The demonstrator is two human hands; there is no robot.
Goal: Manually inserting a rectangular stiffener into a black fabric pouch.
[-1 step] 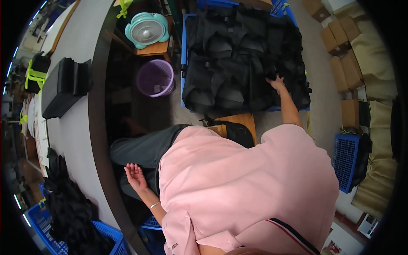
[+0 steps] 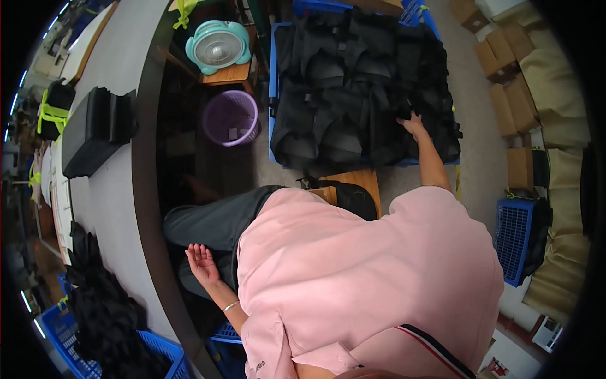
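Person in pink shirt (image 2: 353,284) fills lower centre of frame, grey trousers (image 2: 214,221) to the left of it. Left hand (image 2: 202,262), lower left of centre, is open with fingers spread, palm up, holding nothing, hanging just beside the dark edge of the grey table (image 2: 107,202) that curves down the left side. Bracelet (image 2: 231,306) on that wrist. Right arm stretches to upper right; right hand (image 2: 413,124) lies flat on the pile of black fabric pieces (image 2: 353,82), fingers touching the cloth, grip not clear. The pile sits in a blue crate (image 2: 273,82) at top centre, on the floor. Purple basket (image 2: 231,118) just left of crate, teal fan (image 2: 218,45) above it. Cardboard boxes (image 2: 505,76) at upper right.
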